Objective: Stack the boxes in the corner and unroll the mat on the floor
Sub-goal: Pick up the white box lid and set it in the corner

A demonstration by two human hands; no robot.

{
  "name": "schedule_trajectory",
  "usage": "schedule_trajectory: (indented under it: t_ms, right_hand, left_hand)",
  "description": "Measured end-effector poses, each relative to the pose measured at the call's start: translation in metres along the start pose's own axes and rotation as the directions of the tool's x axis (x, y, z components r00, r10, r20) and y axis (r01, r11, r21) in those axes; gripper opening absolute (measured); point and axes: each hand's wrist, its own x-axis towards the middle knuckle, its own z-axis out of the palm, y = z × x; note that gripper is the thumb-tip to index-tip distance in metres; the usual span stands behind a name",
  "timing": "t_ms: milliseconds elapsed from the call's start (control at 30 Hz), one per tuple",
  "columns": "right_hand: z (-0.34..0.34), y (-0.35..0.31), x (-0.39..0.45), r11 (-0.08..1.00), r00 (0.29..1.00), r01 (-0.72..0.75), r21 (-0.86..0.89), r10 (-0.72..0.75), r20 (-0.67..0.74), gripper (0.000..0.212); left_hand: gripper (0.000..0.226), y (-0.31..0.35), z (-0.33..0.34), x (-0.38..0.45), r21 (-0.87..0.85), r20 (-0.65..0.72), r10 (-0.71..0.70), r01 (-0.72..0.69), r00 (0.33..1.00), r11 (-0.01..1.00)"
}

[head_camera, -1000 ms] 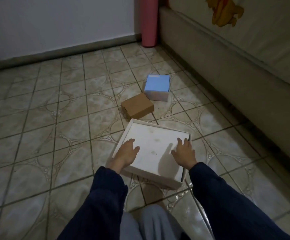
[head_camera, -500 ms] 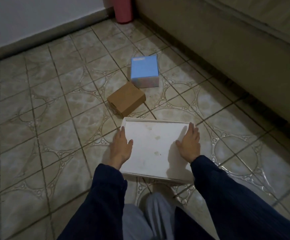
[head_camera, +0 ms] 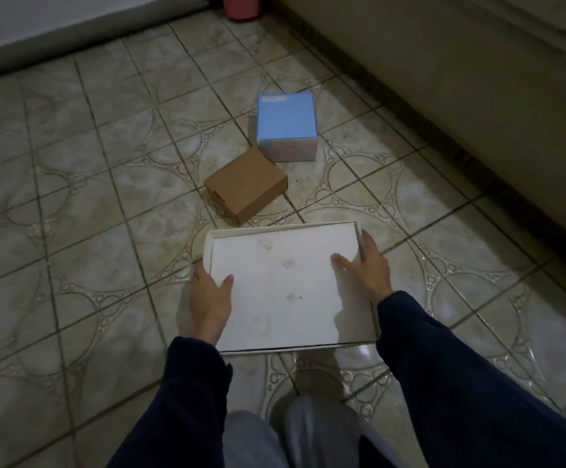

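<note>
Flat white box (head_camera: 285, 285) is held low over the tiled floor (head_camera: 72, 204), left hand (head_camera: 209, 298) and right hand (head_camera: 366, 268) clamped on its opposite side edges; advise keeping it level, clearing brown box (head_camera: 246, 182) and blue box (head_camera: 286, 125) toward the corner.

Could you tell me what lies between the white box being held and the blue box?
The brown cardboard box sits on the floor between the white box and blue box, in the head view.

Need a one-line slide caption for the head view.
Both hands grip a flat white box; brown and blue boxes beyond.
</note>
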Motion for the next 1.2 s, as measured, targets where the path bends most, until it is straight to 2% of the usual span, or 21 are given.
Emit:
schedule_trajectory:
  t_ms: [33, 100, 167, 233, 333, 433, 567, 633, 967, 1067, 1200]
  right_hand:
    - [0.003, 0.0, 0.0, 0.998, 0.997, 0.05, 0.023, -0.051, 0.054, 0.061]
    - [0.01, 0.001, -0.004, 0.996, 0.989, 0.06, 0.067, -0.068, 0.129, 0.082]
    - [0.015, 0.003, -0.005, 0.997, 0.989, 0.047, 0.067, -0.056, 0.138, 0.097]
    - [0.017, 0.0, -0.006, 0.997, 0.989, 0.055, 0.052, -0.062, 0.137, 0.102]
    - [0.02, -0.008, -0.004, 0.993, 0.984, 0.1, 0.054, -0.107, 0.14, 0.099]
    - [0.027, -0.013, 0.005, 0.997, 0.984, 0.062, 0.054, -0.07, 0.164, 0.097]
    - [0.042, -0.041, 0.012, 0.993, 0.974, 0.11, 0.048, -0.117, 0.194, 0.082]
    - [0.051, -0.061, 0.014, 0.989, 0.966, 0.127, 0.073, -0.14, 0.217, 0.082]
    - [0.101, -0.22, 0.013, 0.959, 0.904, 0.245, 0.143, -0.279, 0.324, 0.086]
    - [0.114, -0.273, 0.012, 0.945, 0.884, 0.298, 0.131, -0.325, 0.337, 0.095]
    - [0.129, -0.327, 0.015, 0.94, 0.843, 0.319, 0.121, -0.34, 0.417, 0.073]
  left_hand:
    - [0.06, -0.005, -0.006, 0.002, -0.013, -0.012, -0.013, 0.013, 1.0, 1.0]
    - [0.063, -0.013, -0.015, 0.005, -0.061, 0.009, -0.028, 0.028, 1.0, 0.998]
    - [0.068, -0.016, -0.019, 0.006, -0.099, 0.048, -0.037, 0.042, 0.998, 0.994]
    - [0.072, -0.017, -0.018, 0.007, -0.089, 0.047, -0.051, 0.055, 0.998, 0.995]
    - [0.074, -0.015, -0.017, 0.007, -0.06, 0.011, -0.066, 0.067, 0.998, 0.996]
    - [0.07, -0.015, -0.022, 0.008, -0.071, -0.015, -0.071, 0.07, 0.997, 0.995]
    - [0.075, -0.02, -0.041, 0.015, -0.138, -0.052, -0.097, 0.089, 0.994, 0.986]
    - [0.076, -0.021, -0.057, 0.022, -0.167, -0.072, -0.117, 0.104, 0.991, 0.98]
    - [0.077, 0.01, -0.209, 0.06, -0.204, -0.205, -0.134, 0.092, 0.969, 0.975]
    - [0.08, 0.022, -0.258, 0.069, -0.237, -0.244, -0.135, 0.076, 0.96, 0.969]
    - [0.081, 0.033, -0.31, 0.08, -0.219, -0.314, -0.147, 0.079, 0.938, 0.973]
